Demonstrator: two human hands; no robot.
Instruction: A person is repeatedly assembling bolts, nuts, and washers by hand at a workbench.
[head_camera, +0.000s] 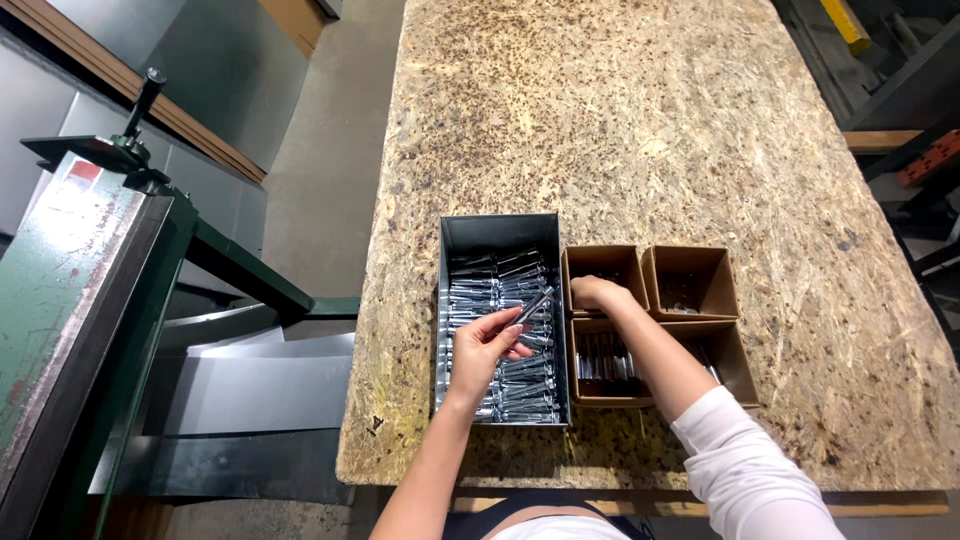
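Observation:
A grey metal bin (448, 240) full of shiny metal bolts sits near the front edge of a chipboard table (640, 130). My left hand (483, 347) hovers over the bin, its fingers pinching one silver bolt (536, 305) held slanted. Right of the bin stand several small brown cardboard boxes. My right hand (598, 294) reaches down into the near-left upper box (601, 256), fingers curled inside; what it holds is hidden. The box below it (610, 400) holds a row of bolts.
A green metal machine (90, 290) with a black-knobbed lever stands at the left, grey sheet metal (260, 385) below it. Two more cardboard boxes (692, 280) sit at the right of the group. Dark racks line the right edge.

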